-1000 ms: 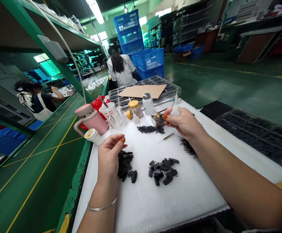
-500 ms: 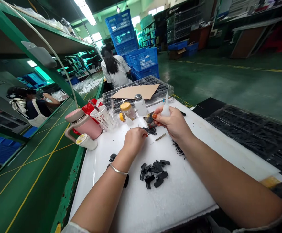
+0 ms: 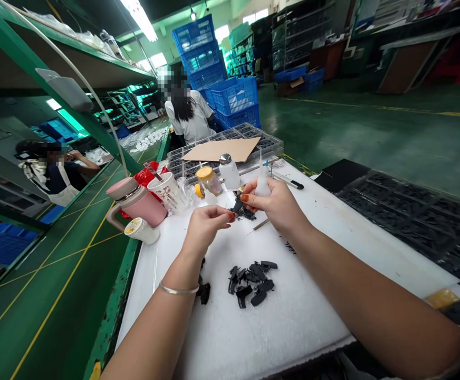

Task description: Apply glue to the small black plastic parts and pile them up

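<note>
My left hand (image 3: 206, 228) pinches a small black plastic part (image 3: 237, 206) at its fingertips, close to my right hand (image 3: 271, 205). That hand grips a white squeeze bottle (image 3: 262, 186) with a thin nozzle pointing up. Just below the fingers lies a small heap of black bits (image 3: 248, 214). A thin metal-tipped tool (image 3: 260, 225) rests on the white work mat (image 3: 293, 316). Further toward me sits a pile of black plastic parts (image 3: 252, 278). My left forearm partly hides another black part group (image 3: 204, 293).
Behind the hands stand a pink mug (image 3: 137, 203), a paper cup (image 3: 165, 191), a yellow-lidded jar (image 3: 209, 180) and a metal-capped bottle (image 3: 229, 171). Beyond them lies a plastic tray (image 3: 269, 142). A black tray (image 3: 408, 211) sits to the right. A co-worker (image 3: 186, 119) sits ahead.
My left hand has risen from the lower left pile to the middle of the mat with a black part in its fingertips. My right hand has shifted slightly left with the bottle.
</note>
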Available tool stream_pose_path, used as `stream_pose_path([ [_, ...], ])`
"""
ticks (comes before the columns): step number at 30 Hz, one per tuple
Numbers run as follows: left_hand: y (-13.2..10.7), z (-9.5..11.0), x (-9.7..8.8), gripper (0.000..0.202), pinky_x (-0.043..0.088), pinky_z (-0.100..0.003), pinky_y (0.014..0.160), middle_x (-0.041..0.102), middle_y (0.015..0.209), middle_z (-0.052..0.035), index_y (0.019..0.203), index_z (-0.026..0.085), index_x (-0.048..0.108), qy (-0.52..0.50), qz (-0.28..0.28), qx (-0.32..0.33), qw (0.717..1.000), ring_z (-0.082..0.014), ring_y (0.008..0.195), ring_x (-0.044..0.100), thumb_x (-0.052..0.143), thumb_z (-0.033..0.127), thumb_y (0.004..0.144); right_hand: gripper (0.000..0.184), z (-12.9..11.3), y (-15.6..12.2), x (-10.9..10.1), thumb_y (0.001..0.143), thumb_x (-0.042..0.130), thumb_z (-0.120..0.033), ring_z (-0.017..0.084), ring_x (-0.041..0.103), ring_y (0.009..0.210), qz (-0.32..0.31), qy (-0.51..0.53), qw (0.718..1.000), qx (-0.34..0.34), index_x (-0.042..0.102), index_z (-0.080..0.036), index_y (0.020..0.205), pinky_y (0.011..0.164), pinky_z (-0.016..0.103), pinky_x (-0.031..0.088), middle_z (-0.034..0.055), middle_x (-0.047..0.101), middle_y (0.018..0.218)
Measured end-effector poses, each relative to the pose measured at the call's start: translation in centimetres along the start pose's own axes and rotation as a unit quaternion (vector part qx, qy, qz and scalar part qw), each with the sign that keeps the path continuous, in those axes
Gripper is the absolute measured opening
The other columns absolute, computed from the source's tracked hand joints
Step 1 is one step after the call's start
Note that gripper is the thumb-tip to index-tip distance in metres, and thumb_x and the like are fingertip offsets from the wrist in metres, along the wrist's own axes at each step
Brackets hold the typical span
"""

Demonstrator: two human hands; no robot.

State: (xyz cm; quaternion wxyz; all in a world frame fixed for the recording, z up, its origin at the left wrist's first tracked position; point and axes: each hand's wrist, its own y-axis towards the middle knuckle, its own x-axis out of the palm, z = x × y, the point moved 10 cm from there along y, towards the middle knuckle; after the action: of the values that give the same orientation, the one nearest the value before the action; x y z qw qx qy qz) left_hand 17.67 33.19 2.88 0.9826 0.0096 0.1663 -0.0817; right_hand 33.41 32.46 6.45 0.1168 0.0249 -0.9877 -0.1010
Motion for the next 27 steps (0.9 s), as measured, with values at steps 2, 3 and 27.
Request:
stream_pose_path([
  [2,-1.5,-0.8,-0.9,0.015,0.052,-0.024,0.066,0.073,0.081,-0.0082,0.072,0.013,0.068,-0.163,0.001,-0.059,0.985,-0.0172,0.078,0.068,0.074,0.026,0.068,0.028,-0.3,-0.6,1.3,0.065,0.078,-0.034,0.011,0.051,0.053,-0.037,-0.025,0.999,0.004,0.059,-0.015,0.075,0.053,0.026,0.04,-0.0023,0.056,0.057],
  [3,-2.3,-1.1,-1.3,0.015,0.052,-0.021,0.064,0.073,0.081,-0.0078,0.071,0.012,0.068,-0.213,0.007,-0.079,0.974,-0.0154,0.076,0.069,0.075,0.024,0.067,0.028,-0.3,-0.9,2.0,0.066,0.078,-0.034,0.011,0.051,0.053,-0.055,-0.033,0.998,0.007,0.059,-0.015,0.075,0.052,0.025,0.04,-0.0022,0.056,0.057],
  [27,-6.8,-4.0,-1.8,0.019,0.055,-0.014,0.061,0.07,0.071,-0.0027,0.075,0.014,0.074,-0.431,0.024,-0.099,0.896,-0.0083,0.064,0.065,0.084,0.019,0.059,0.013,-0.3,-4.2,6.8,0.075,0.071,-0.027,0.013,0.052,0.058,-0.125,-0.249,0.957,-0.073,0.062,-0.019,0.07,0.054,0.026,0.037,-0.0012,0.06,0.062],
])
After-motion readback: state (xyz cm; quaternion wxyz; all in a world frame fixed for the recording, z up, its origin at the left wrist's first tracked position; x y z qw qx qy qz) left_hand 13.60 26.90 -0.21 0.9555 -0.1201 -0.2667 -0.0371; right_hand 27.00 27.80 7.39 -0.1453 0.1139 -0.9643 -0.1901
